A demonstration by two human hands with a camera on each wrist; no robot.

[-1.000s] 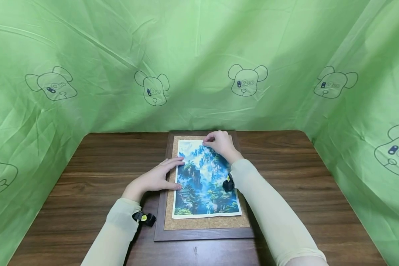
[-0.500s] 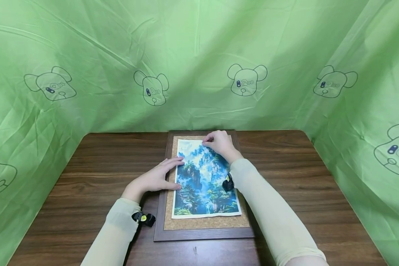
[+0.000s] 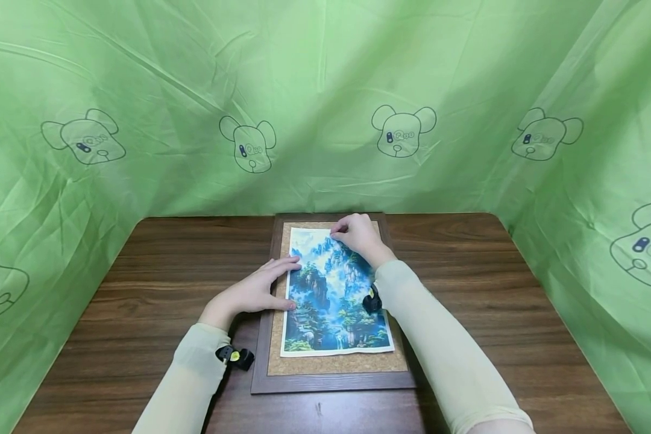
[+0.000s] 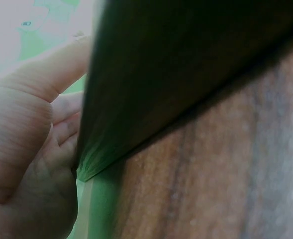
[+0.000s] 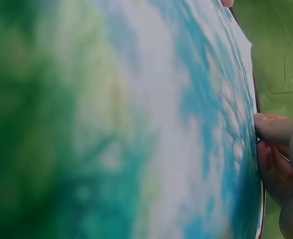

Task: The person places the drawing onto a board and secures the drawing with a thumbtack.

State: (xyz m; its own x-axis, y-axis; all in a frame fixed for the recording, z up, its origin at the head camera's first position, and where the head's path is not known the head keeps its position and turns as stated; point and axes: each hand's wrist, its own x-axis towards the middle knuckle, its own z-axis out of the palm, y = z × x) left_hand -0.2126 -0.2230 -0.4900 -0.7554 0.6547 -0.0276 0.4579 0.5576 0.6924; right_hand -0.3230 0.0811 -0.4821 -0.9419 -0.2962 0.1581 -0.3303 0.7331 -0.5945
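A printed blue mountain landscape (image 3: 325,301) lies on the cork face of a brown-framed board (image 3: 331,382). My left hand (image 3: 252,289) is spread along the picture's left side, its fingertips and thumb resting at that edge; in the left wrist view, the hand (image 4: 27,144) appears beside the board's dark side (image 4: 166,64). At the picture's top edge, the fingertips of my right hand (image 3: 360,236) are drawn together. The right wrist view has the thumb (image 5: 278,128) and curled finger right at the paper; I cannot tell whether they pinch anything.
The board stands on a wood-grain table (image 3: 184,253), its far end close to the green curtain (image 3: 325,120) printed with bear heads. The curtain also encloses both sides. A small black camera is strapped to each wrist.
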